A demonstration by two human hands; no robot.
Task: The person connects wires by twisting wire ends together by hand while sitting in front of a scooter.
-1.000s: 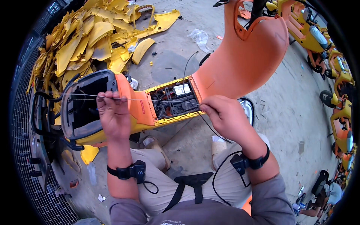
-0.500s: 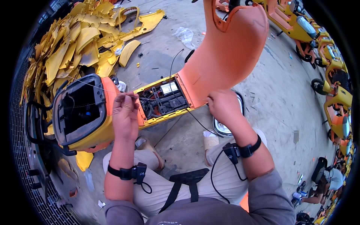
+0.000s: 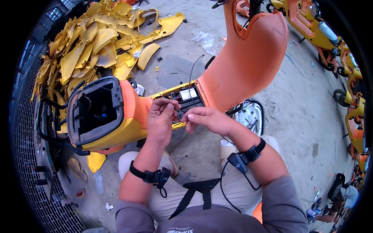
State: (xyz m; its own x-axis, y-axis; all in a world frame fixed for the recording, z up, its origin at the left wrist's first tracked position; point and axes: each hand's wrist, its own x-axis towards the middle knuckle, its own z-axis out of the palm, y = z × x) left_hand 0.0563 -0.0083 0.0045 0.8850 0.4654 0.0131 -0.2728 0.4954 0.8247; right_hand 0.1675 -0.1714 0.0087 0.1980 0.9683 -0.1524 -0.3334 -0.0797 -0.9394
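Note:
Over the scooter body, my left hand [image 3: 160, 121] and my right hand [image 3: 208, 119] work close together, fingertips pinched. Between them a thin cord or wire [image 3: 178, 110] just shows; its exact kind is too fine to make out. Beneath them lies the orange and yellow scooter body [image 3: 134, 134]. Its floor compartment [image 3: 182, 83] is uncovered, with wiring and a silver box [image 3: 188, 94] inside; my hands hide part of it. A black cable [image 3: 191, 72] rises out of it. To the left is the scooter's dark seat opening [image 3: 97, 112].
A pile of yellow plastic panels [image 3: 93, 42] fills the far left. Right of the scooter, a white tray-like part [image 3: 250, 118] holds small metal pieces. Several scooters [image 3: 355, 110] line the right side. Another person [image 3: 342, 198] crouches at lower right.
My hands were wide apart with the thin strand stretched between them. Now the right hand has come left to meet the left hand. The whole view has shifted slightly.

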